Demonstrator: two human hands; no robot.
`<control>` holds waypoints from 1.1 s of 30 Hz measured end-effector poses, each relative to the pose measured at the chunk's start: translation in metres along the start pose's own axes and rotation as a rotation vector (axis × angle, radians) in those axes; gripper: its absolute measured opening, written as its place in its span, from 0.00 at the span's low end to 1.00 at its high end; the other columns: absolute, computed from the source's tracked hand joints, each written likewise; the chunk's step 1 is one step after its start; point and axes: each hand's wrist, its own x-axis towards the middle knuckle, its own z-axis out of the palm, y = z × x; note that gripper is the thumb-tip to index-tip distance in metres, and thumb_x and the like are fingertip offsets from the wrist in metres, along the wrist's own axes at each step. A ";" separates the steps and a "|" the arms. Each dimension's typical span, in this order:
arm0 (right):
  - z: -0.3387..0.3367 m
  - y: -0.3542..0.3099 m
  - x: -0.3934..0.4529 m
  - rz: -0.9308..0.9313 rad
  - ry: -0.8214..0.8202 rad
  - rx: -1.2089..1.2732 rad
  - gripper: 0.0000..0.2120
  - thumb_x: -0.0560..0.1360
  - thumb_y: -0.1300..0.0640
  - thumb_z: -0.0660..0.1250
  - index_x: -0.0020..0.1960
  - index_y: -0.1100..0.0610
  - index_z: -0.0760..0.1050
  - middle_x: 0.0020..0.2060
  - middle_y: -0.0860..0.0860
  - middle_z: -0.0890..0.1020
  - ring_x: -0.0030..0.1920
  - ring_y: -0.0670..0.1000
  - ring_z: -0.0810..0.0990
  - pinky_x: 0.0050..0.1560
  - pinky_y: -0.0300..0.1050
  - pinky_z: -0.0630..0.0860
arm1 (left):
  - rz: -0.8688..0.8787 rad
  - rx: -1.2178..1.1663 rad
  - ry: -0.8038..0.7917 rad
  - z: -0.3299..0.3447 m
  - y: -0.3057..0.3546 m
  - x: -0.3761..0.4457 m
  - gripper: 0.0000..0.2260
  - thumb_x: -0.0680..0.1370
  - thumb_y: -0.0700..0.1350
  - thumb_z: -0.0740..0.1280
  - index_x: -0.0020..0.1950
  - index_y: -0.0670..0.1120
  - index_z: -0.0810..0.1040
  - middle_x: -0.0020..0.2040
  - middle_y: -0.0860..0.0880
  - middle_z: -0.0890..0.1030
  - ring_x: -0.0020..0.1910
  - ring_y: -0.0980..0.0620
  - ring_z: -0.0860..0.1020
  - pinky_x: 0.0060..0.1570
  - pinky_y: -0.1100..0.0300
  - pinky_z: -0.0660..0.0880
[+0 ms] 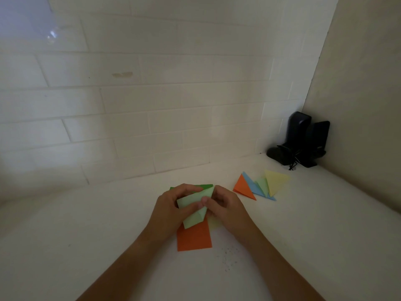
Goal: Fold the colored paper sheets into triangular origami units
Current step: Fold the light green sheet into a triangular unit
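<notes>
Between both hands' grip: light green paper, above orange sheet.

Two black speakers stand in the far right corner of my white counter, against the white tiled wall.

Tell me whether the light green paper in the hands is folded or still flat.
Folded. The light green paper sheet, pinched by the left hand and right hand, shows creases and overlapping flaps.
</notes>
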 end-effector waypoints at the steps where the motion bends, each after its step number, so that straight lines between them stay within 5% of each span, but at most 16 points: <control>1: 0.000 0.000 0.000 -0.002 0.002 0.004 0.04 0.82 0.59 0.69 0.54 0.55 0.82 0.43 0.51 0.86 0.40 0.49 0.83 0.43 0.42 0.78 | 0.002 -0.013 -0.001 0.000 0.001 0.000 0.12 0.76 0.44 0.77 0.57 0.55 0.85 0.52 0.54 0.86 0.50 0.52 0.84 0.49 0.50 0.83; 16: -0.003 -0.002 0.001 0.031 0.044 0.010 0.10 0.83 0.54 0.67 0.46 0.59 0.79 0.31 0.50 0.80 0.34 0.48 0.79 0.39 0.38 0.74 | 0.058 0.017 -0.018 -0.001 0.001 0.000 0.11 0.78 0.46 0.74 0.56 0.62 0.85 0.52 0.55 0.86 0.52 0.51 0.84 0.53 0.46 0.82; 33: -0.003 0.001 0.003 0.029 0.055 0.018 0.05 0.82 0.57 0.69 0.47 0.55 0.80 0.32 0.50 0.81 0.34 0.49 0.80 0.39 0.37 0.74 | 0.094 0.094 0.033 -0.003 -0.005 0.002 0.08 0.80 0.45 0.72 0.56 0.58 0.86 0.53 0.56 0.86 0.53 0.52 0.83 0.53 0.47 0.81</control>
